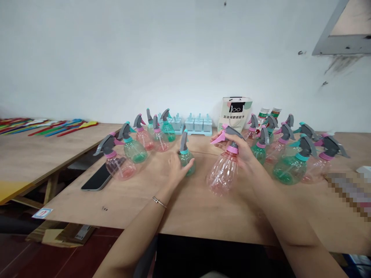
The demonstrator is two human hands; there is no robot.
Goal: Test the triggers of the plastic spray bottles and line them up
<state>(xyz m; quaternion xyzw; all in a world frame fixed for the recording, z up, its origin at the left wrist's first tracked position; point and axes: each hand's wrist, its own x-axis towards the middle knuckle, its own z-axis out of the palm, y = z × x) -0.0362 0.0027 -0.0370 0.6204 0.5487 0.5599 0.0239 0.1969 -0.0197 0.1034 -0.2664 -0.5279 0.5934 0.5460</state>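
My left hand [178, 168] is around the body of a green spray bottle [185, 156], thumb on its right side and fingers partly hidden at its left. That bottle stands upright on the table, its grey head and turquoise collar showing. Closed about the grey and pink head of a clear pink spray bottle [222, 173] is my right hand [239, 146]. This bottle is slightly tilted, and I cannot tell whether its base touches the table. To the left is a group of pink and green spray bottles [135, 148]; several more spray bottles [290, 168] stand on the right.
A black phone [97, 177] lies at the left near a pink bottle. Along the wall are light blue ice-pop moulds [198, 125], a paper bag [234, 114] and two jars with green labels [263, 112]. Colourful long utensils [69, 126] lie on another table [31, 154].
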